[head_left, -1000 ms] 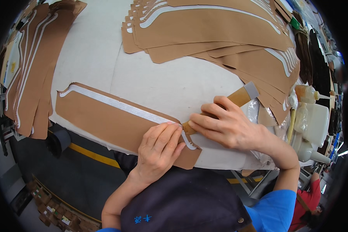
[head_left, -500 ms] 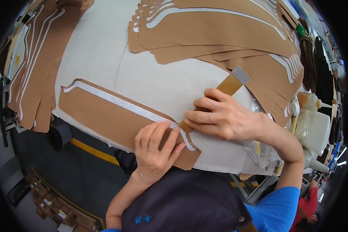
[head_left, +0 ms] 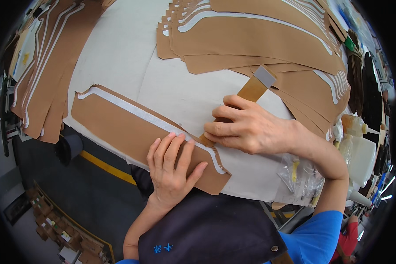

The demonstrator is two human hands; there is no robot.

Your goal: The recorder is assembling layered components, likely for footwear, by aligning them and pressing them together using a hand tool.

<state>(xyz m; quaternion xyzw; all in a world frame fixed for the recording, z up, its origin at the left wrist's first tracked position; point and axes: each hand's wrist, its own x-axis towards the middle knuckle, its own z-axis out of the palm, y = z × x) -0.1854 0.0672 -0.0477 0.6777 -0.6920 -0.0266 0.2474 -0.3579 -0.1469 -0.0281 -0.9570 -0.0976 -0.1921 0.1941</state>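
A long brown leather-like piece (head_left: 114,125) lies across the near edge of the table, a white strip (head_left: 136,113) running along its far side. At its right end the strip curves toward me, with small pleats or notches along the edge. My left hand (head_left: 169,169) rests on the piece with its fingers stretched out, tips on or near the strip. In my right hand (head_left: 255,130) is a flat amber-brown tool (head_left: 251,90) with a grey end, gripped around the middle. The tool's lower tip meets the piece's far edge beside my left fingertips.
Fanned brown pieces with white strips (head_left: 255,37) cover the far right of the table (head_left: 114,57). Another stack (head_left: 59,75) overhangs the left side. Clear plastic bags (head_left: 297,176) and a white bottle (head_left: 363,160) sit at the right. Cartons (head_left: 53,222) stand beyond the floor aisle.
Both hands have shifted slightly left along the piece, the tool going with my right hand. My left fingers are a little more spread, and more of the pleated curve shows. The whole view has shifted slightly.
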